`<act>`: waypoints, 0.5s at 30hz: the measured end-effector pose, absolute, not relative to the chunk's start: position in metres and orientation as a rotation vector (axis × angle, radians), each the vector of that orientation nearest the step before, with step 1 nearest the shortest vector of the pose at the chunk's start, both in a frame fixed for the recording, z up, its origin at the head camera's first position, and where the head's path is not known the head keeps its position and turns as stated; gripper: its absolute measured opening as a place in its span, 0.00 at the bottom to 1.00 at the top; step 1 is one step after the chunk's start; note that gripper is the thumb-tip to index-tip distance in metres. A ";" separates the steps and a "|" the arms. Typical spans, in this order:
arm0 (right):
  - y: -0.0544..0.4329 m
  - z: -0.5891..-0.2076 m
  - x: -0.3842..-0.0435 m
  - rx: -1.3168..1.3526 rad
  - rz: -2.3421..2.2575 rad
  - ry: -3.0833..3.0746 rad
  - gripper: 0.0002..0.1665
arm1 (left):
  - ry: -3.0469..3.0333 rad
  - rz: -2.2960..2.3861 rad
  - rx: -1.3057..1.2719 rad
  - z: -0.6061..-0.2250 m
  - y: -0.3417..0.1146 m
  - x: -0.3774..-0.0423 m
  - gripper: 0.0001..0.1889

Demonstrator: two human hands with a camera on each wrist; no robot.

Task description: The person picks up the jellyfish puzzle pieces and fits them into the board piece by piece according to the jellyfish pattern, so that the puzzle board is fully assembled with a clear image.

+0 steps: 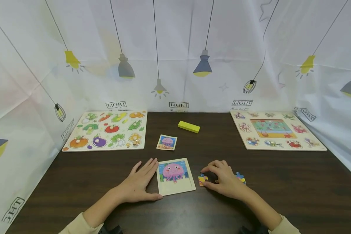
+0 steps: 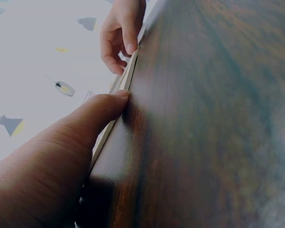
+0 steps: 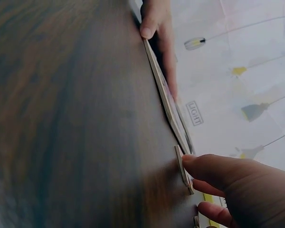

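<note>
A square wooden jigsaw board (image 1: 176,188) lies on the table, its upper half filled with a pink jellyfish picture and its lower part bare wood. My left hand (image 1: 141,185) lies along the board's left side with fingers straight, the thumb touching its lower-left corner. To the board's right, my right hand (image 1: 225,180) pinches a small yellow, orange and blue jigsaw piece (image 1: 202,180) between thumb and index finger. In the right wrist view that piece (image 3: 181,166) sits low at the table under the thumb. Another jigsaw piece (image 1: 241,177) is partly hidden behind the right hand.
A small jellyfish picture card (image 1: 166,142) lies behind the board, with a yellow block (image 1: 188,126) farther back. A vegetable puzzle board (image 1: 105,131) stands at the back left, a sea-animal puzzle board (image 1: 276,131) at the back right. A lamp-patterned cloth (image 1: 169,48) hangs behind the table.
</note>
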State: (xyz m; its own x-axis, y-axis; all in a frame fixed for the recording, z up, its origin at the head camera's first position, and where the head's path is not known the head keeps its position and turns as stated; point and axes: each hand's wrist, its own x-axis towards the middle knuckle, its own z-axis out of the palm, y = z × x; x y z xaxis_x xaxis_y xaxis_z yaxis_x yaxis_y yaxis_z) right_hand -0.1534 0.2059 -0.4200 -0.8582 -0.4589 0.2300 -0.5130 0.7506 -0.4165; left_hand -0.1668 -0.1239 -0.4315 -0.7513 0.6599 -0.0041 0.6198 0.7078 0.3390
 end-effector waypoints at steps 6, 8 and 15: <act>0.207 -0.424 -0.150 0.798 0.729 -2.812 0.18 | 2.792 0.477 1.046 -0.435 -0.124 -0.164 0.57; 0.208 -0.425 -0.150 0.808 0.729 -2.803 0.18 | 2.791 0.473 1.047 -0.436 -0.124 -0.164 0.57; 0.209 -0.423 -0.152 0.828 0.724 -2.806 0.17 | 2.799 0.462 1.047 -0.435 -0.123 -0.166 0.57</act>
State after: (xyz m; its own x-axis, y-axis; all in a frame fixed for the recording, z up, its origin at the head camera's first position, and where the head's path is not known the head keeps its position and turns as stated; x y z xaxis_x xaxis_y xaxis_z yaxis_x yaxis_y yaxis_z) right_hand -0.1517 0.2091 -0.4226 -0.8416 -0.4787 0.2504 -0.5400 0.7348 -0.4104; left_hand -0.1662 -0.1231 -0.4348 -0.7541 0.6568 -0.0029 0.6211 0.7145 0.3221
